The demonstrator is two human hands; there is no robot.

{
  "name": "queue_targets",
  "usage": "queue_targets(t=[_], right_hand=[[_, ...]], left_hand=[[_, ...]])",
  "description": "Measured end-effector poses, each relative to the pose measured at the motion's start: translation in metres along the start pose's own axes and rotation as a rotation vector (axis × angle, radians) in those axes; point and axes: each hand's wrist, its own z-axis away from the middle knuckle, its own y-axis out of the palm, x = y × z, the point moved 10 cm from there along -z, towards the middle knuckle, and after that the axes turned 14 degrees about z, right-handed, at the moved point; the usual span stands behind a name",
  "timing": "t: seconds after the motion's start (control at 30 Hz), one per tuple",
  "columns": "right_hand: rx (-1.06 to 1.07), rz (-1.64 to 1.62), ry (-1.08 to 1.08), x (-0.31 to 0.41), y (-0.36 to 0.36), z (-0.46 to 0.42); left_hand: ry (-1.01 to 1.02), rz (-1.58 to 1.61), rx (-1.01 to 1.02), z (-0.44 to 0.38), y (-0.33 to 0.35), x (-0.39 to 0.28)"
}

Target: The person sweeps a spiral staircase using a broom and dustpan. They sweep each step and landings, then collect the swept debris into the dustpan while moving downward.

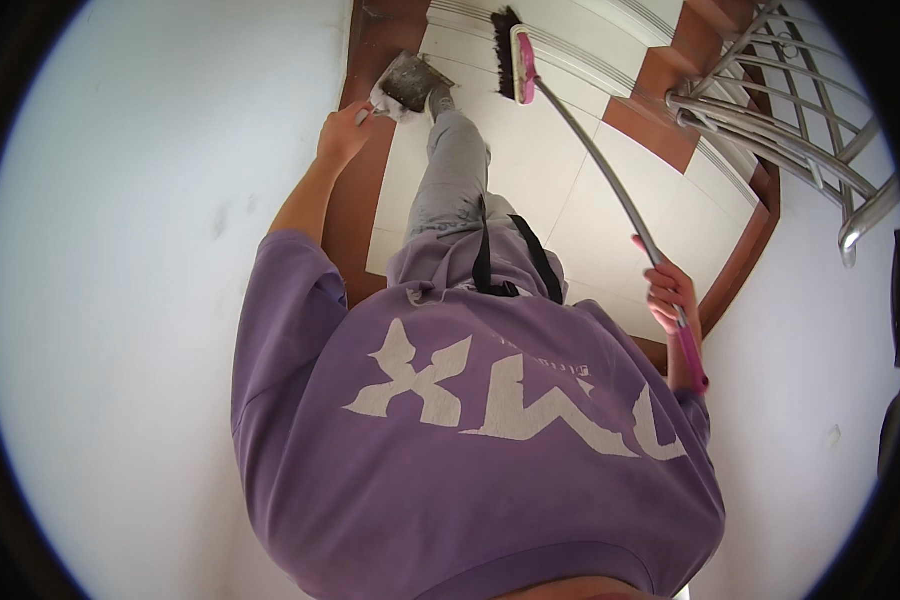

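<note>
My left hand [343,135] grips the short pale handle of a dustpan [418,81], which is dark grey and dusty. The pan is beside my shoe [440,103], close to the brown floor border. Something whitish [399,105] shows under the pan's near edge; what it is I cannot tell. In my right hand [669,292] is the grey pole of a broom [600,161], held just above its pink end grip. The pink and white broom head [525,64] has black bristles [505,54] facing left, apart from the dustpan. Whether the bristles touch the floor is unclear.
Pale floor tiles [562,165] with a reddish-brown border [360,195] lie underfoot. Ahead and to the right rise stair steps [649,112] with ribbed edges. A stainless steel railing [787,150] juts in at the right. A white wall [142,262] stands close on the left.
</note>
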Motion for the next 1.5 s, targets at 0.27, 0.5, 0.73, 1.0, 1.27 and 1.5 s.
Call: queue_targets(t=[0.27, 0.5, 0.73, 1.0, 1.27, 1.5], right_hand=[[-0.089, 0.122, -0.298, 0.0, 0.031, 0.127], [0.019, -0.084, -0.41, -0.023, 0.008, 0.134], [0.136, -0.269, -0.327, -0.038, -0.071, 0.056], [0.067, -0.269, -0.18, -0.049, -0.138, -0.064], [0.028, -0.297, -0.191, -0.055, -0.161, -0.081], [-0.031, -0.302, -0.215, -0.031, -0.144, -0.067]], left_hand=[[0.082, -0.061, -0.009, 0.009, -0.001, 0.002], [0.164, -0.074, -0.019, 0.0, 0.014, -0.02], [0.078, -0.114, -0.005, 0.01, 0.005, -0.014], [0.112, -0.05, -0.026, 0.011, -0.008, -0.011], [0.071, -0.128, -0.016, 0.004, -0.006, -0.025], [0.11, -0.14, -0.049, 0.033, -0.004, -0.008]])
